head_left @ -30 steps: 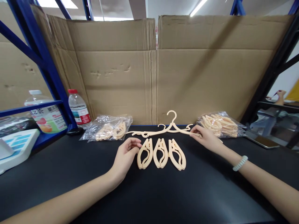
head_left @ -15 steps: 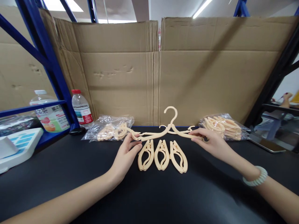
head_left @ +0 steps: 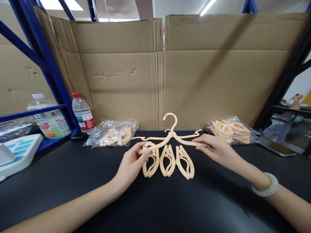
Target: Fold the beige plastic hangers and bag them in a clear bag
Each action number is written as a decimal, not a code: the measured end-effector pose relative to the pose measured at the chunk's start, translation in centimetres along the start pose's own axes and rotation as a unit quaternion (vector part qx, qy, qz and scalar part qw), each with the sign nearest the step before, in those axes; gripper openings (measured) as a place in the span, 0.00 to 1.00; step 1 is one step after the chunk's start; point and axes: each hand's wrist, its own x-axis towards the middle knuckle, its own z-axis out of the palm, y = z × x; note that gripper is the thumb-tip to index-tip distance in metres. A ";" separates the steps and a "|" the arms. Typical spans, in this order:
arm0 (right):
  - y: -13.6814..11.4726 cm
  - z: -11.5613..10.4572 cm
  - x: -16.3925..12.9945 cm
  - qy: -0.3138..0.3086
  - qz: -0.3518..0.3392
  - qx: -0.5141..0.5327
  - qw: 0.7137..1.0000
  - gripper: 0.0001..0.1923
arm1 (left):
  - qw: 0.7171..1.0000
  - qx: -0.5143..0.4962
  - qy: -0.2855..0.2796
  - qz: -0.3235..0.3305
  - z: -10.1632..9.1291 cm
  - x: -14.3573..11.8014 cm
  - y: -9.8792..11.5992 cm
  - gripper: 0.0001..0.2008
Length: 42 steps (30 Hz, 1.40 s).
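Cream plastic hanger (head_left: 170, 137) sits just above the three clips (head_left: 168, 160) — left hand (head_left: 132, 161) and right hand (head_left: 217, 150) each pinch one arm, so hold it level and go gently.

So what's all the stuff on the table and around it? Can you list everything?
hanger: one, cream, held just above the table by both ends
clips: three, cream, side by side on the table under the hanger
left bag: one, clear, cream parts inside, back left of the table
right bag: one, clear, cream parts inside, back right
water bottle: one, clear with red cap, beside the blue rack
drink bottle: one, white cap, behind the rack bar
cardboard: brown sheets standing behind the table
table: one, black
left hand: grips the hanger's left end
right hand: grips the hanger's right arm, pale bracelet on wrist
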 end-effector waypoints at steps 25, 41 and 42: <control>-1.2 0.2 -0.4 0.082 -0.016 -0.142 0.986 0.15 | 0.999 -0.026 0.020 -0.011 0.2 -0.2 -0.4 0.16; -1.2 0.3 0.3 0.055 0.225 0.308 0.923 0.18 | 0.993 -0.110 0.044 -0.013 0.3 -0.3 0.3 0.12; -1.4 0.3 0.3 0.066 0.235 0.332 0.911 0.18 | 0.993 -0.112 0.038 -0.013 0.4 -0.4 0.4 0.12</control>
